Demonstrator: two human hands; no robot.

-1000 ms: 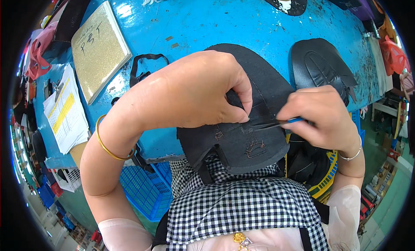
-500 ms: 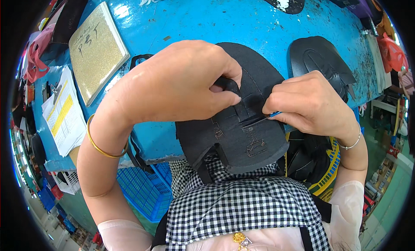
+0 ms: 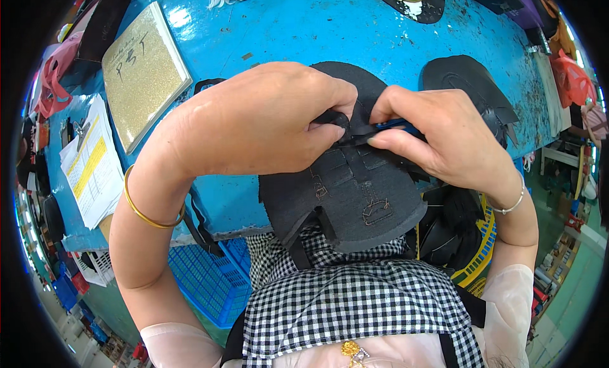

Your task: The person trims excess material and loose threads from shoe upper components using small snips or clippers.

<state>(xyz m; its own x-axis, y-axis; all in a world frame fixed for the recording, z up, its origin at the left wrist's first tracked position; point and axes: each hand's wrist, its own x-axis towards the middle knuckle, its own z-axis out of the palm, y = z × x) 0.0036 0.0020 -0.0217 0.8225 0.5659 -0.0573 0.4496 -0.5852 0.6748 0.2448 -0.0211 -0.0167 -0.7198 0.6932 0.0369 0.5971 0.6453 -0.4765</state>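
Right hand (image 3: pixel 441 127) has moved up the notched, brown-stitched black piece (image 3: pixel 347 203).

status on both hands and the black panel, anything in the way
Left hand pinching black panel. Right hand gripping blue tool close by. Panel overhanging edge of blue table. Hands hiding part of it.

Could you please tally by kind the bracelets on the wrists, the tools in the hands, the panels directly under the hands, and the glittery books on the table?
Metal-looking bracelets: 2 (gold-coloured bangle, silver-coloured bracelet)
Slim blue-handled tool in the right hand: 1
Flat black rounded panel with stitching: 1
Thick book with glittery gold cover: 1
Total: 5
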